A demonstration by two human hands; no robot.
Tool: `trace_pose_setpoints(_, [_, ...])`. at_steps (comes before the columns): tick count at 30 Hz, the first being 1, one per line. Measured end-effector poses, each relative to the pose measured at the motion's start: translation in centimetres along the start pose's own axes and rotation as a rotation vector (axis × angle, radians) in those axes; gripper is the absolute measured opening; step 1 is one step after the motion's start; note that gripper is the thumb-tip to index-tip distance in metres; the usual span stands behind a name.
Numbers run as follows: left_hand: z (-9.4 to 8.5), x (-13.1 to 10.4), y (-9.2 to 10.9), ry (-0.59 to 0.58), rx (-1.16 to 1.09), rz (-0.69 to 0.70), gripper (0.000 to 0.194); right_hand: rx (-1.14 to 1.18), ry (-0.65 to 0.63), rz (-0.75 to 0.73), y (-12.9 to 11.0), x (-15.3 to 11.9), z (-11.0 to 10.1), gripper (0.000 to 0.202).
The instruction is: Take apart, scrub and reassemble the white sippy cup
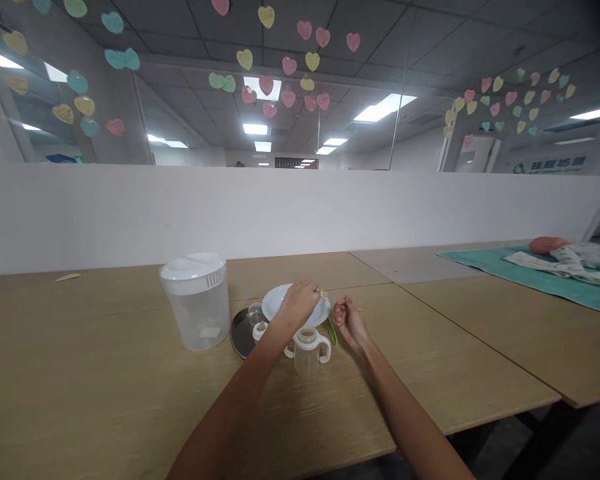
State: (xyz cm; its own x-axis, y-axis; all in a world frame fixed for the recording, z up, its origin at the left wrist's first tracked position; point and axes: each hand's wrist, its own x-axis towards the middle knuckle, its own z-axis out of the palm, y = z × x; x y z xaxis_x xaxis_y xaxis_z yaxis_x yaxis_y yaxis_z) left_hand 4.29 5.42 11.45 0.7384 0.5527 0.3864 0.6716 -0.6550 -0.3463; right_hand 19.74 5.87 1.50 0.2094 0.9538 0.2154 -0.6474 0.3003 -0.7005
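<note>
Over the white plate (275,298), my left hand (300,305) is closed, fingertips together; a small pale bit with a yellow spot (323,293) shows beside them, too small to name. To its right, my right hand (349,321) is raised with curled fingers pinched together, and whatever they hold is hidden. A clear baby bottle (307,357) with two white handles stands upright and uncapped in front of the plate, between my forearms. A green-handled tool (333,331) lies by the plate's right edge. Partly behind my left forearm are a clear dome cap (255,313) and a white bottle collar (260,329).
A dark round tray (239,337) sits left of the plate, partly under the small parts. Farther left stands a clear bucket (200,313) with a white lid. A teal cloth (485,260) with folded fabric lies far right. The white wall (300,207) borders the wooden table (105,373).
</note>
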Motion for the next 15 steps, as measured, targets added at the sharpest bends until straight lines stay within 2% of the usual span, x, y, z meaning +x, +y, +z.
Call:
trace_pose_setpoints(6, [0.4,0.5,1.2,0.005,0.026,0.109,0.015,0.003,-0.005,0.074,0.4,-0.3,0.3,0.036])
trace_pose_setpoints(9, [1.0,0.5,1.3,0.001,0.005,0.105,0.016,-0.023,-0.022,0.087,0.7,-0.5,0.5,0.035])
trace_pose_setpoints(15, [1.0,-0.2,-1.3,0.006,-0.149,-0.025,0.021,0.045,-0.089,0.038,-0.5,-0.6,0.2,0.039])
